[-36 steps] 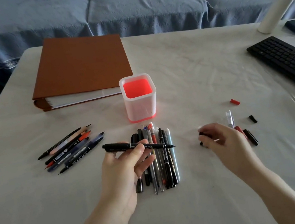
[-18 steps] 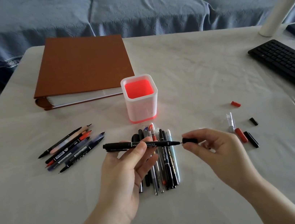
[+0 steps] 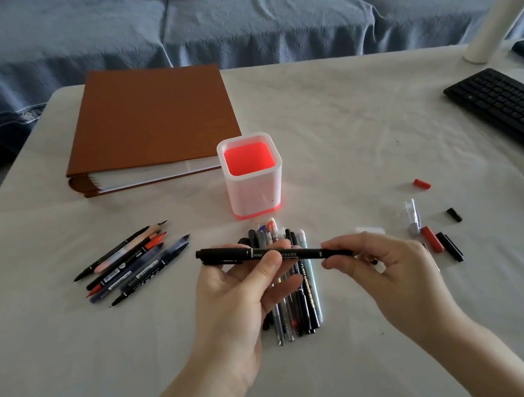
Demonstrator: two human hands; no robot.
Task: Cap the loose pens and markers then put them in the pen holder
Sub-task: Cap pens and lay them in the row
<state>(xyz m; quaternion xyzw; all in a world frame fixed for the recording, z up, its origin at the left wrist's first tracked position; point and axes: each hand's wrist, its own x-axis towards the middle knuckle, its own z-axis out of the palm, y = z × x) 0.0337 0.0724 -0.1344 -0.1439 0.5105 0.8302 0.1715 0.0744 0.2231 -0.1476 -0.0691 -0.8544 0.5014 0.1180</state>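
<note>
My left hand (image 3: 246,288) grips a black pen (image 3: 228,257) held level above the table. My right hand (image 3: 383,258) pinches the black cap (image 3: 335,251) that sits on the pen's right end. Under both hands lies a bundle of several pens (image 3: 303,307). Several uncapped markers (image 3: 132,265) lie to the left. The white pen holder (image 3: 255,199) with its red inside stands upright behind the bundle. Loose caps lie to the right: a red cap (image 3: 421,183), a small black cap (image 3: 454,215), a clear cap (image 3: 412,216), and a red and a black cap (image 3: 442,242) side by side.
A brown binder (image 3: 155,119) lies at the back left. A black keyboard (image 3: 510,109) runs along the right edge, with a white bottle (image 3: 498,20) behind it. A blue sofa (image 3: 228,18) stands beyond the table.
My right hand came away from the loose caps with a black cap, carried it left to the pen's tip and pushed it on. My left hand kept the pen level.
</note>
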